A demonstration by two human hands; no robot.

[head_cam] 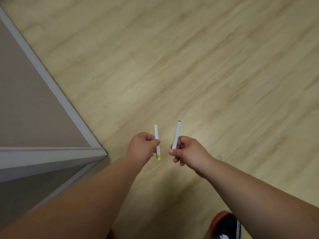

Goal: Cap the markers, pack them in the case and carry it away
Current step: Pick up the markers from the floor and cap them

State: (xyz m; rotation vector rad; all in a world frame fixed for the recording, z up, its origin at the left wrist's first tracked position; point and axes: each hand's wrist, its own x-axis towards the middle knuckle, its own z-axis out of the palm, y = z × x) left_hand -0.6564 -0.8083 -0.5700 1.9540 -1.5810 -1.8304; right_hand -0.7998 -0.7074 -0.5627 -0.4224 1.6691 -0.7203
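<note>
**Me:** While I look down through the head camera, I see two bare arms reaching out over a light wood floor (189, 66). Each hand holds one marker.

**You:** Which hand has which one?

**Me:** The left hand (143, 146) is curled tight around a white marker with a yellow band (157, 142). The yellow band sits low, just under the fingers, and the plain white end sticks up. The right hand (188, 150) is closed around a white marker with a green tip (177, 135). The green tip is at the top, and the bottom end is tucked into the fingers.

**You:** Are the two markers touching?

**Me:** No. The green-tipped one is just beside the yellow-banded one, on its right, with a small gap between them. Both stand almost straight up, and the green-tipped one leans a little.

**You:** Do they have their caps on?

**Me:** I cannot tell. They are small and a bit blurry.

**You:** What else is near the yellow-banded marker?

**Me:** Well off to its left is a grey frame (51, 83) with a brownish panel inside it, and the frame's corner points toward the hands. Below the marker and to the right, at the bottom edge, I see a dark shoe with a red rim and white stripes (226, 225). Under the marker is only wood floor.

**You:** Where is the case?

**Me:** I do not see it from here.
</note>
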